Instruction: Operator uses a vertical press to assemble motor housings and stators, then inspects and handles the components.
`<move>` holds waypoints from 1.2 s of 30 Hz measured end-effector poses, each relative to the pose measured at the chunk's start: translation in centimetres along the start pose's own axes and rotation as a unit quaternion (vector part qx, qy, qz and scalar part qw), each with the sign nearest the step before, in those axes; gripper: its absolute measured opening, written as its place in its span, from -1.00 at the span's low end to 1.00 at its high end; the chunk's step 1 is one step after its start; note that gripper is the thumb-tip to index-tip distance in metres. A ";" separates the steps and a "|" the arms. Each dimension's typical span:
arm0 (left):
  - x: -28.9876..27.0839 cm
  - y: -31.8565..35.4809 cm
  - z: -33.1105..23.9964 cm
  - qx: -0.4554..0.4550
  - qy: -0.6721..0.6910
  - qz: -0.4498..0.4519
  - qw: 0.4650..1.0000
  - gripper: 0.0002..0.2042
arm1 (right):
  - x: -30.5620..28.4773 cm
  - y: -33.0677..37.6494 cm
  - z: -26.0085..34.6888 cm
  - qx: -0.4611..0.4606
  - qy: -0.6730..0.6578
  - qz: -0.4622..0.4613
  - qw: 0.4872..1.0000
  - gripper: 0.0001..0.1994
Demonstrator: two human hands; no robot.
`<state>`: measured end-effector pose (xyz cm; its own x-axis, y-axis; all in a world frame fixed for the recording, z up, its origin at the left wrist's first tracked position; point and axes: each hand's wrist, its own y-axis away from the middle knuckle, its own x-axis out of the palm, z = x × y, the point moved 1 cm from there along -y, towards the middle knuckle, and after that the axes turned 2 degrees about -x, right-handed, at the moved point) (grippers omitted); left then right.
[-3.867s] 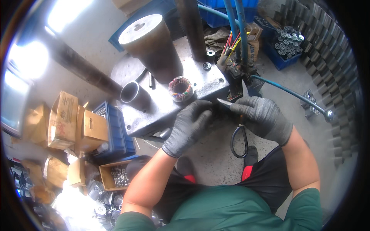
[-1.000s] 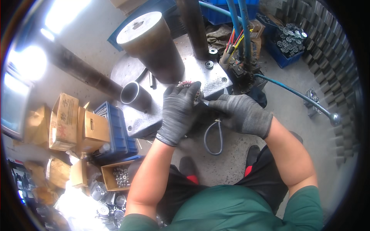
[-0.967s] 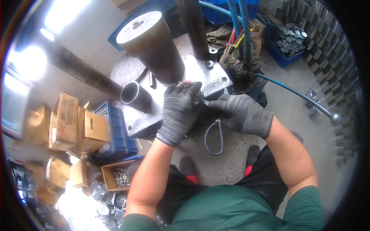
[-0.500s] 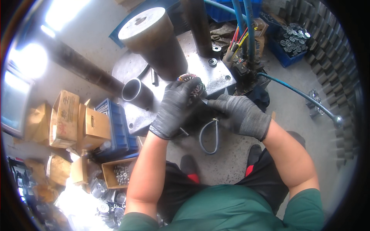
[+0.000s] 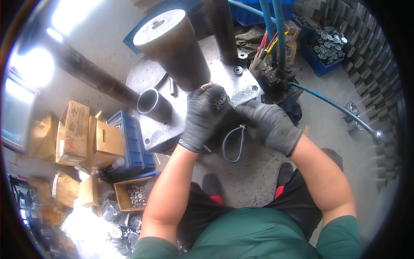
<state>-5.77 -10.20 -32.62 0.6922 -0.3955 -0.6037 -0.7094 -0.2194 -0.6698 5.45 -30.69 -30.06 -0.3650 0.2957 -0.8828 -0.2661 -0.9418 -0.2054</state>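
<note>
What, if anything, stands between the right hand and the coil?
Nothing visible stands between the right hand and the coil. The left hand covers much of the coil, but from the left; the scissors' loop hangs below, clear of that gap.

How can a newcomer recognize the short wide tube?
Find the thick metal plate, then the tall cylinder on it. To its lower left in the picture stands the short wide tube, whose hollow, open mouth differs from the cylinder's pale, flat top.

Workshop, steel machine table [image 5: 157, 131], blue bin [image 5: 330, 70] of metal parts [image 5: 330, 43], cardboard boxes [image 5: 72, 134], grey floor [image 5: 250, 183]
</note>
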 end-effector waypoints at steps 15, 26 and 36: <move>-1.1 -0.9 -1.4 -0.087 0.019 0.031 0.996 -0.76 | 0.1 -0.7 0.8 0.028 0.021 -0.012 0.999 -0.52; -0.6 -0.7 -0.8 -0.068 -0.062 0.034 0.995 -0.63 | 1.7 -2.5 -2.9 0.077 0.065 -0.007 0.995 -0.51; -3.0 1.5 -6.3 -0.165 0.144 -0.020 0.976 -0.51 | -1.3 2.3 -0.1 -0.144 0.006 -0.169 0.975 -0.47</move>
<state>-9.74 -14.96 -29.14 0.6884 -0.6046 -0.4006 -0.7190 -0.4962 -0.4867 5.43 -33.30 -29.44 -0.2898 0.5963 -0.7486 -0.1070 -0.7974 -0.5938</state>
